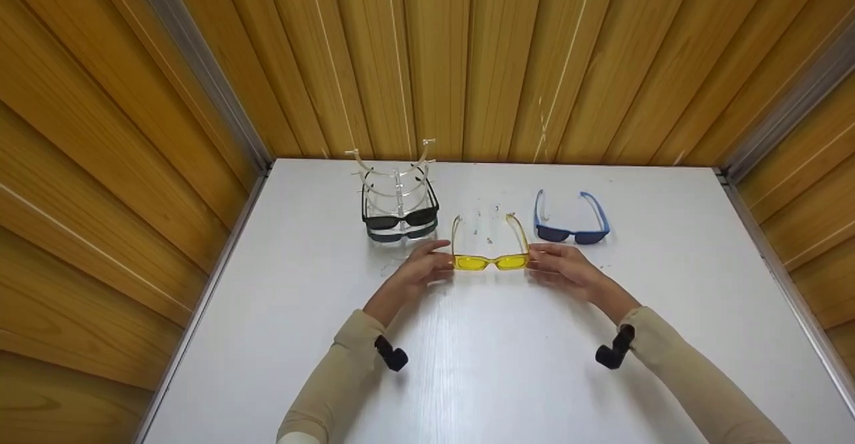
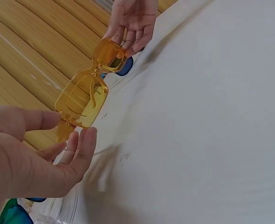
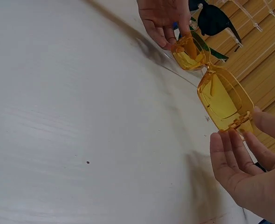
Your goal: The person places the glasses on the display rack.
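A pair of yellow sunglasses (image 1: 472, 263) is held between my two hands a little above the table, arms unfolded and pointing away from me. My left hand (image 1: 419, 269) pinches the left end of the frame, with the thumb on one side and the fingers on the other in the left wrist view. At the opposite end, my right hand (image 1: 566, 269) pinches the corner by the hinge (image 3: 240, 120). To the right, a pair of blue sunglasses (image 1: 572, 236) rests on the table with its arms spread.
A clear display stand (image 1: 399, 193) stands at the back left, its upper holders bare. Black sunglasses (image 1: 381, 222) hang on it above a dark bluish-green pair (image 1: 385, 237). Wood-patterned walls (image 1: 437, 63) border the white table (image 1: 481, 357).
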{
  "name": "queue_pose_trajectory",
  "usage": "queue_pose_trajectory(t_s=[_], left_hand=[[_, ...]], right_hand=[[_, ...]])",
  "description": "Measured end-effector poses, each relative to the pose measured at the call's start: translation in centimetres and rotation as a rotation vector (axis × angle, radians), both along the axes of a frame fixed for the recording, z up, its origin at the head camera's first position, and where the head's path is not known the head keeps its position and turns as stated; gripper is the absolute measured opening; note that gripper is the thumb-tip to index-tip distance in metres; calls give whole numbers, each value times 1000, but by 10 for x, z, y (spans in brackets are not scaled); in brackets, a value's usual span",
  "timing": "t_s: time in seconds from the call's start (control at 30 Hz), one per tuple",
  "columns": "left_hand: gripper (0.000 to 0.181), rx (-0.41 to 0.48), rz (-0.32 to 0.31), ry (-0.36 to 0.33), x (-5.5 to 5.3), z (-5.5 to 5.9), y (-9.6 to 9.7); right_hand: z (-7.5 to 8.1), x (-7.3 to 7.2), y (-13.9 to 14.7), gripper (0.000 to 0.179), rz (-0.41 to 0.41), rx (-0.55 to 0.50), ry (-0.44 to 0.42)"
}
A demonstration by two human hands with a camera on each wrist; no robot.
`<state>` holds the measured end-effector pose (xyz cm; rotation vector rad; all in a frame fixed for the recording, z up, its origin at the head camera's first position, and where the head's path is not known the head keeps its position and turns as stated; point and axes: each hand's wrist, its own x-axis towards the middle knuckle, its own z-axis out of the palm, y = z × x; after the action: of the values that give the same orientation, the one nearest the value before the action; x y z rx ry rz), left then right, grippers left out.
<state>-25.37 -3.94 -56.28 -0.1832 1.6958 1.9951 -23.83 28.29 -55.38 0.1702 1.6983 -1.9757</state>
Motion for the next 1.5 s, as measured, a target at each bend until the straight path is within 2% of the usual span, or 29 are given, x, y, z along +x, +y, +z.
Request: queue_pose_trajectory(t_s=[0.3, 0.43, 0.63, 0.83, 1.0, 1.33, 1.5], left_hand=[[51, 28, -18, 23, 1, 2, -3], [53, 16, -27, 32, 4, 2, -7], [55, 2, -78, 14, 9, 2, -14], [51, -14, -96, -15, 14, 5, -15], [49, 38, -99, 19, 15, 10, -15], [47, 76, -141, 64, 17, 13, -21], [49, 86, -187, 70, 18, 12, -24]], right_hand=[[2, 7, 7, 68, 53, -37, -37], [3, 8, 8, 72, 117, -24, -24], [3, 12, 7, 70, 186, -3, -24], [6, 17, 3, 65, 152, 26, 24], [12, 17, 2, 65, 147, 17, 61], [13, 20, 2, 62, 174, 6, 43], [12, 21, 4, 55, 185, -6, 45]])
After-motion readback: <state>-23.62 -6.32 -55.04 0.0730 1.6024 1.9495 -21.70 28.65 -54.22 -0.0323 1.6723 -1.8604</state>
